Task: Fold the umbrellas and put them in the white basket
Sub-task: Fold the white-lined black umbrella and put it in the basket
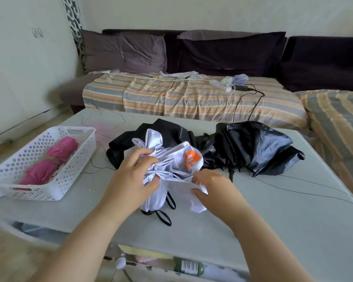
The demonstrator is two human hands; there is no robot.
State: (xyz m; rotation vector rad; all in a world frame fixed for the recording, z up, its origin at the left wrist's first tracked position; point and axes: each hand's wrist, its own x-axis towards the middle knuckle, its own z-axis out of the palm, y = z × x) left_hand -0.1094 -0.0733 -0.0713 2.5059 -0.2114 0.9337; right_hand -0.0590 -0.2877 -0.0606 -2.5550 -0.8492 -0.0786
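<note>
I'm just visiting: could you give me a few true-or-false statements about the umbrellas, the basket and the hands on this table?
1. A pink umbrella lies in the white basket. True.
2. Both hands are on the black umbrella. False: the left hand and right hand grip the white umbrella.
3. The white umbrella bears an orange mark. True.
4. The basket stands right of the black umbrella. False: it stands at the table's left edge.

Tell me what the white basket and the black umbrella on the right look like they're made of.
White basket: seemingly rigid moulded plastic, matte, judging by its even round perforations and moulded handle slot. Black umbrella: thin synthetic fabric, perhaps coated, since its crumpled folds show glossy highlights.
</note>
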